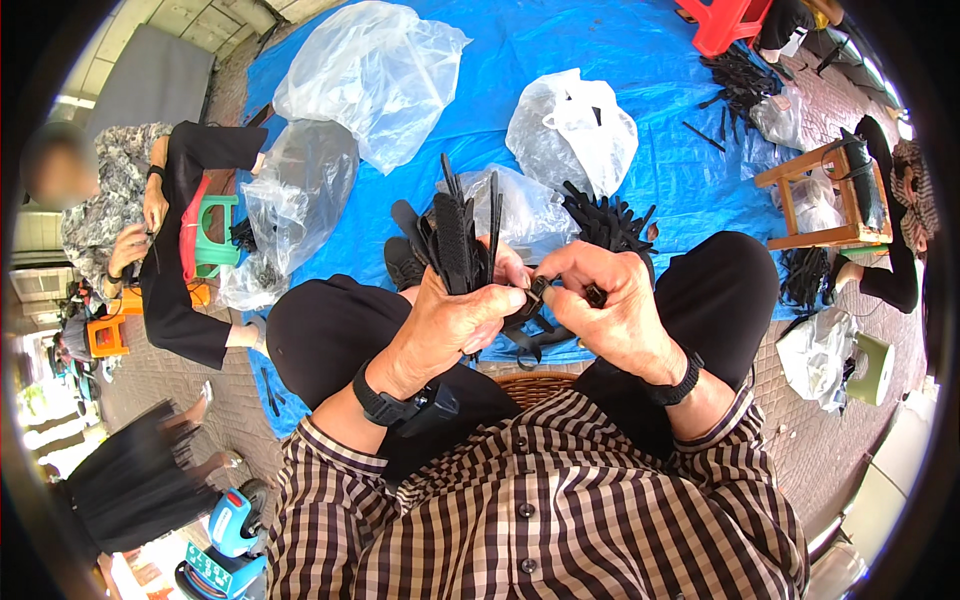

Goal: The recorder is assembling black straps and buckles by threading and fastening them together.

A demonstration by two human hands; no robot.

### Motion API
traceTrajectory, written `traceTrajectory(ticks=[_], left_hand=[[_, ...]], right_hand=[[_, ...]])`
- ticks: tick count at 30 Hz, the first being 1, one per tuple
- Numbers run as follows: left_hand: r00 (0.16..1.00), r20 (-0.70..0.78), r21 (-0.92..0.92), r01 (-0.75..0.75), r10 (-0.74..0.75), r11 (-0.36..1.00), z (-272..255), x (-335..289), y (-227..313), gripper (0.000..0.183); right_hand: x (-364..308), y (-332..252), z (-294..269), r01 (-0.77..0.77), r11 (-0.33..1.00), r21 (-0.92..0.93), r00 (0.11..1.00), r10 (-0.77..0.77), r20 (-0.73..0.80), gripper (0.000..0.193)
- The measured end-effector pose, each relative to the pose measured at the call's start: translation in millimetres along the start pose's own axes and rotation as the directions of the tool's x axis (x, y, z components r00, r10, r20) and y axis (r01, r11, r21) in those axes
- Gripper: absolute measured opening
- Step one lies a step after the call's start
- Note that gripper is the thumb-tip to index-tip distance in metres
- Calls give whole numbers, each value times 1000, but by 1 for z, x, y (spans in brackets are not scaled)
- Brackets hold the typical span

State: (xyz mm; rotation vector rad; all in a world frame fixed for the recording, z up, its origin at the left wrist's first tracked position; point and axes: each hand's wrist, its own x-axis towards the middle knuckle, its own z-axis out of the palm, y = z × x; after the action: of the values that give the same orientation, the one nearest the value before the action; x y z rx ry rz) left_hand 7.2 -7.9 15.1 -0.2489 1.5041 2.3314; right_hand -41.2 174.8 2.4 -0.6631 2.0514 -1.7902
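My left hand [445, 315] is closed around a bundle of black straps [455, 240], whose ends fan up above the fingers. Its thumb and fingertips meet my right hand [612, 300] over a small black buckle-like piece [535, 291]. The right thumb and index finger pinch that piece from the other side. A thin black strap end [527, 345] dangles below the fingertips. Past my right hand, a heap of black straps [610, 222] lies by my knee. Fingers cover much of the small piece, so its exact shape is hidden.
Ahead spreads a blue tarp [440, 150] with clear plastic bags [372, 80] and a white bag [575, 130]. A wooden stool [835, 195] stands at right. A person [120, 210] sits at left near a green stool [213, 235]. More black straps [745, 80] lie at far right.
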Motion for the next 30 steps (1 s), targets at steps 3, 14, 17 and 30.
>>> traceTrajectory(ticks=[3, 14, 17, 30], left_hand=[[1000, 10, -7, 1, -1, 1000, 2, -1, -2, 13], [999, -54, 20, 7, -6, 1000, 8, -5, -7, 15], [998, -57, 79, -11, 16, 997, 8, 0, -6, 14], [999, -46, 51, -24, 26, 998, 14, 15, -7, 13]], right_hand=[[2, -1, 2, -121, 964, 238, 993, 115, 38, 5], [3, 4, -6, -197, 939, 281, 967, 139, 214, 14], [7, 0, -14, -145, 980, 134, 971, 115, 209, 13], [10, 4, -2, -360, 806, 469, 930, 353, 107, 10]])
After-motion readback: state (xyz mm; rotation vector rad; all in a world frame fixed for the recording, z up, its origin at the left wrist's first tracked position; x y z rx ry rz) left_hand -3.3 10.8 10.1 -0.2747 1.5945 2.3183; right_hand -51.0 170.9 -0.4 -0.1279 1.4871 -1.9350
